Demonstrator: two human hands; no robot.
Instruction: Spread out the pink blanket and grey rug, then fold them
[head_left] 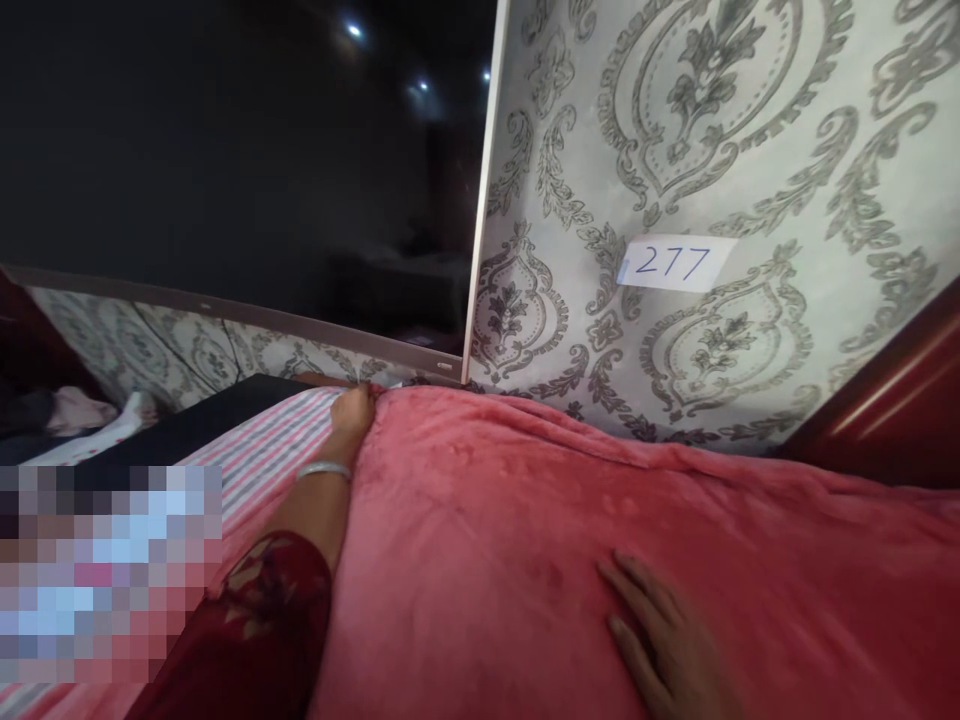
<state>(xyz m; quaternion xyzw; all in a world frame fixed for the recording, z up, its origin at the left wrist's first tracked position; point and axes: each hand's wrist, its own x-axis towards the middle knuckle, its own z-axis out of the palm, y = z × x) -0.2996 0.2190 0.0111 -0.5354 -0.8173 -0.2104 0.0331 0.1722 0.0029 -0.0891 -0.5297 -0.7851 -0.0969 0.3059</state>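
Though apart, hands (351,410) (679,640) on red blanket (480,520).

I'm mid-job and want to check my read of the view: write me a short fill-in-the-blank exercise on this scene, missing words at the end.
1. The closed hand at the edge of the red blanket is the person's ____ hand.
2. The sheet beside the blanket is patterned with ____.
3. The card on the wall bears the number ____.

Missing words: left; stripes; 277.
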